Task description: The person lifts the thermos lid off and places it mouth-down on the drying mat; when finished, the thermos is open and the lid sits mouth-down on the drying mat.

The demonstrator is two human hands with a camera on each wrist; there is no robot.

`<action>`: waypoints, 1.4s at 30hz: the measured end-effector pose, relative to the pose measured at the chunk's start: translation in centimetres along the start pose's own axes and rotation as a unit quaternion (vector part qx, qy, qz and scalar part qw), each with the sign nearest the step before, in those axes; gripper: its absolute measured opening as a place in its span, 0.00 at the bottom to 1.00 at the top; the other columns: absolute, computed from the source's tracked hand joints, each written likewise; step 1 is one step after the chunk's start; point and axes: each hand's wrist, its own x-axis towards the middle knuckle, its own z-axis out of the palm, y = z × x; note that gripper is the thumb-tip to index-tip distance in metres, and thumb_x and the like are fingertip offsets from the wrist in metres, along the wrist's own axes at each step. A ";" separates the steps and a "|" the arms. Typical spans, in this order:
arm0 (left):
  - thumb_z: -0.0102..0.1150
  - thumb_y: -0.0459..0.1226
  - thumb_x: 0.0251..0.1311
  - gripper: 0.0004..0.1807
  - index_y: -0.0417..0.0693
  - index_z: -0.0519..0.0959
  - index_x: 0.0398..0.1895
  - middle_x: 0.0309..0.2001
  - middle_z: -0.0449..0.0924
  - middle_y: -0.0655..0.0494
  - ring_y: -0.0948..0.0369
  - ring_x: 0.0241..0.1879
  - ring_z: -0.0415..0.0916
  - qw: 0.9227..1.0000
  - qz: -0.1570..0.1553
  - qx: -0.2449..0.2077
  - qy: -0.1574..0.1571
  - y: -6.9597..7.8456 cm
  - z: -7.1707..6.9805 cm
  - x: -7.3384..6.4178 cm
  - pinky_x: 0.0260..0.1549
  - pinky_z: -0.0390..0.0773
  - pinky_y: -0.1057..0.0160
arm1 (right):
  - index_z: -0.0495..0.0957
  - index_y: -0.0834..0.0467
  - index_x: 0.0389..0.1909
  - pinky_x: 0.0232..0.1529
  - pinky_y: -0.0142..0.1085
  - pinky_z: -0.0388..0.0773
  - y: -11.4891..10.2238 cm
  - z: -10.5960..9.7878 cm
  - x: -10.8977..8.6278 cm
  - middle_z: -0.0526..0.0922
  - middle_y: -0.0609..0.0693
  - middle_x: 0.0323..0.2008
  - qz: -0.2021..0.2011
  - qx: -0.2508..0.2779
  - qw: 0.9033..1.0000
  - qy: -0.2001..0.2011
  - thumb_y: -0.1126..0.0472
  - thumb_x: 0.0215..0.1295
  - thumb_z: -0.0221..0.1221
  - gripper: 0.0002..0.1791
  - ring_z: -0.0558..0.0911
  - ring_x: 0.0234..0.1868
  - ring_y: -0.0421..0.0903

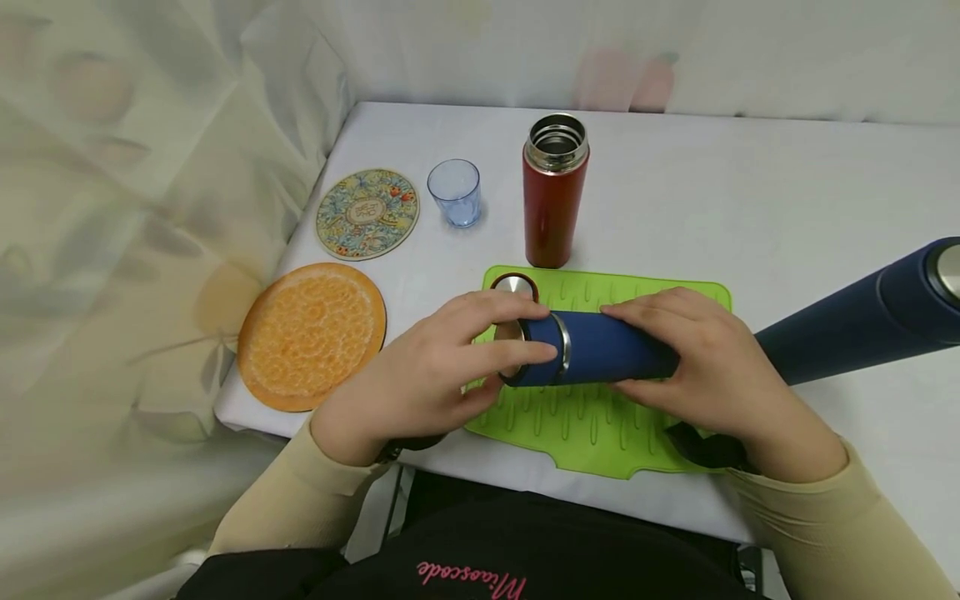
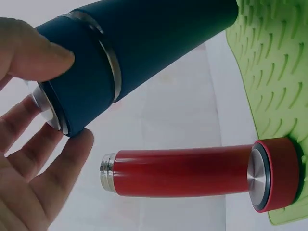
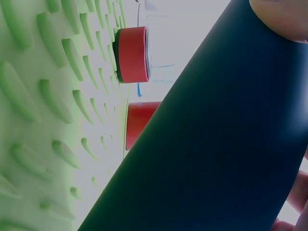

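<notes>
A blue thermos (image 1: pixel 622 343) lies tilted on its side over the green ridged mat (image 1: pixel 600 417). My right hand (image 1: pixel 697 354) grips its body, thumb on one side and fingers on the other. At the lid end, my left hand (image 1: pixel 438 358) holds the blue lid (image 2: pixel 79 72) between thumb and fingers. A steel band (image 2: pixel 108 57) shows between lid and body. Behind it stands a red thermos (image 1: pixel 555 200) with its mouth uncovered. Its red lid (image 2: pixel 274 175) sits on the mat, steel top facing up.
Left of the red thermos are a clear bluish glass (image 1: pixel 456 196), a patterned round mat (image 1: pixel 367 214) and an orange round mat (image 1: pixel 311 337) near the table's left edge. A second dark blue thermos (image 1: pixel 855 312) stands at the right. White cloth covers the table (image 1: pixel 787 192).
</notes>
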 end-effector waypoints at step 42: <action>0.85 0.32 0.54 0.39 0.42 0.81 0.72 0.70 0.80 0.43 0.53 0.64 0.81 0.983 -0.134 -0.107 0.069 -0.5 0.2 -0.2 0.53 0.88 0.58 | 0.87 0.53 0.66 0.62 0.24 0.68 0.9 -1.5 -0.9 0.91 0.55 0.56 0.096 0.013 0.995 0.030 0.64 0.31 0.91 0.50 0.83 0.59 0.49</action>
